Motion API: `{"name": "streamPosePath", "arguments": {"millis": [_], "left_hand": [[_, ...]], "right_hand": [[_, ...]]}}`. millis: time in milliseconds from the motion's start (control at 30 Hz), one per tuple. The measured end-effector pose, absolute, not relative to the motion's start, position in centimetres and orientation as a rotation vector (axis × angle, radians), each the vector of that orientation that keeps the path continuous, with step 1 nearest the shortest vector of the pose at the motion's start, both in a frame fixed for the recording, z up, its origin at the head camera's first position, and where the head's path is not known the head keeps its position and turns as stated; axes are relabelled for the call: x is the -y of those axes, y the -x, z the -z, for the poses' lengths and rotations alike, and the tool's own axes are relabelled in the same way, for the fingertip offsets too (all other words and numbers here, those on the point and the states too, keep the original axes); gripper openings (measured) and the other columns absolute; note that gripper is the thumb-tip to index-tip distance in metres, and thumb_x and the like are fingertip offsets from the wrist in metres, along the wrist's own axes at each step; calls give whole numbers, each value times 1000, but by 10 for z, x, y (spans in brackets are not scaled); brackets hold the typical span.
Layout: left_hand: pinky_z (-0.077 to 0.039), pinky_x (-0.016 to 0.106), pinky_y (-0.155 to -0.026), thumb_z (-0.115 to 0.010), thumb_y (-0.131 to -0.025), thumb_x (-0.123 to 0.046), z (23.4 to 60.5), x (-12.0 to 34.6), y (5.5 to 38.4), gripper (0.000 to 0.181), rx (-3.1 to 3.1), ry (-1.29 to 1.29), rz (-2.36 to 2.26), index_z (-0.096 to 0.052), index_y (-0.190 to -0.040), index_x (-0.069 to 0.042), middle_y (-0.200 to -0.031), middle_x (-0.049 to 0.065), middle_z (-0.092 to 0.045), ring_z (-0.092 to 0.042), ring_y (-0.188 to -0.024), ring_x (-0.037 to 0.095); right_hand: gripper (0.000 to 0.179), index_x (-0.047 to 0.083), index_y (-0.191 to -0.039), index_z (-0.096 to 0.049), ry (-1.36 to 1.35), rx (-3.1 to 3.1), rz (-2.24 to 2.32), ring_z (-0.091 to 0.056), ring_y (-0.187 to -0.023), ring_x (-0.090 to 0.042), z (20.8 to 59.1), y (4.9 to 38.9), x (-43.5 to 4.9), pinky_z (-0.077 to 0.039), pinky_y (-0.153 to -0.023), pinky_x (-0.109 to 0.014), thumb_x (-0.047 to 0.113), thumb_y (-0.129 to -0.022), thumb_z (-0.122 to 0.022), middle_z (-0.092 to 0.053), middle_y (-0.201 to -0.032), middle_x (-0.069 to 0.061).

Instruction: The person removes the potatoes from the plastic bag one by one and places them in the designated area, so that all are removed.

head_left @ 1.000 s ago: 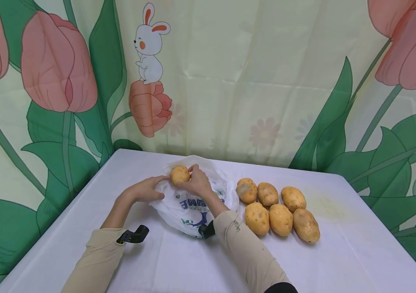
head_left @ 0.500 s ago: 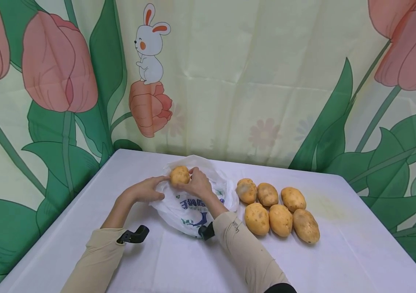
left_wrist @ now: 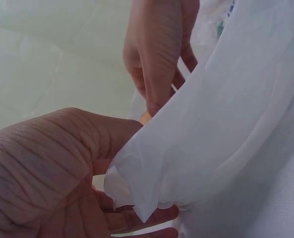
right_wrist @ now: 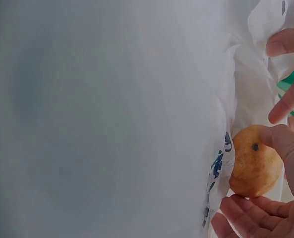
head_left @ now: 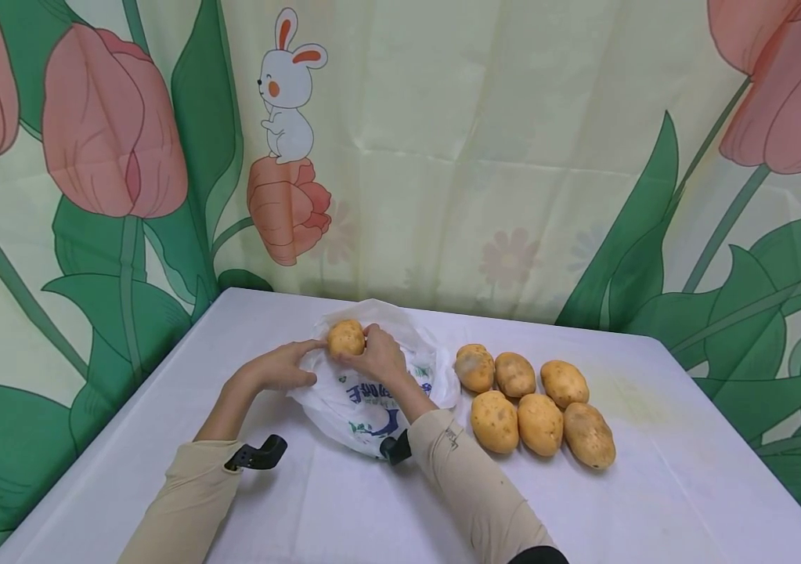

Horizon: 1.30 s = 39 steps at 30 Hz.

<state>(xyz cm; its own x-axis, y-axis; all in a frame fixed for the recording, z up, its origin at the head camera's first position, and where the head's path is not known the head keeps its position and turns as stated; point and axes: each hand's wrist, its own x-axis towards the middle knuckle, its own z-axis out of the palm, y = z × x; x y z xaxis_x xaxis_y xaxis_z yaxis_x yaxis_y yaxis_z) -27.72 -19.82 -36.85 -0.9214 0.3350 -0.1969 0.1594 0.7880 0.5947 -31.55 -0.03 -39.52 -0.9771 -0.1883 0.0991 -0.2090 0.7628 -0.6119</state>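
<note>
In the head view a round yellow potato [head_left: 347, 338] is at the mouth of a white plastic bag [head_left: 372, 431] with blue and green print. My right hand [head_left: 380, 356] grips this potato; the right wrist view shows the thumb on one side of the potato [right_wrist: 256, 166] and fingers on the other. My left hand [head_left: 276, 366] holds the bag's left edge. In the left wrist view the bag's rim [left_wrist: 137, 168] runs between thumb and fingers, and it hides most of the potato.
Right of the bag, several potatoes [head_left: 539, 423] lie in two loose rows on a white-covered table [head_left: 682, 478]. A curtain [head_left: 428, 157] printed with tulips and a rabbit hangs behind. Black camera mounts [head_left: 259, 454] stick out from both wrists.
The right hand shifts very slightly around the potato. Left hand, bag and the other potatoes look the same throughout.
</note>
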Motion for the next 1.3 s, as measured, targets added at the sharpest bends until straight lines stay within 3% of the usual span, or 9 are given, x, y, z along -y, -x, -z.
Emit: {"name": "streamPosePath", "arguments": {"millis": [300,633,933,1300], "left_hand": [[-36,64,-113,-64,-92,-11,369,198,277,69,-2686,-392,-862,-39,-155,-2,-156,32,-38,-38,-142,49],[-34,65,-113,-64,-93,-12,369,199,277,68,-2693,-407,-848,-39,-155,-3,-156,31,-38,-36,-144,49],[-34,65,-113,-64,-91,-14,367,199,276,68,-2713,-422,-837,-40,-154,-3,-155,31,-39,-36,-143,49],[-32,64,-116,-63,-93,-13,367,197,276,69,-2691,-382,-865,-38,-156,-3,-158,29,-37,-34,-146,47]], "right_hand": [[60,-2,-125,-55,-410,2906,-977,-55,-83,-19,397,315,-2,-51,-73,-32,39,-88,-78,-64,-104,-11],[59,-4,-124,-56,-448,2869,-1013,-52,-76,-17,391,309,-9,-42,-62,-26,38,-89,-78,-62,-94,-8],[63,-4,-130,-55,-440,2856,-1010,-60,-86,-21,387,303,-19,-53,-75,-33,41,-90,-76,-67,-107,-14],[63,-3,-133,-54,-486,2773,-1067,-66,-102,-30,375,283,-36,-56,-82,-38,38,-90,-77,-67,-114,-16]]}}
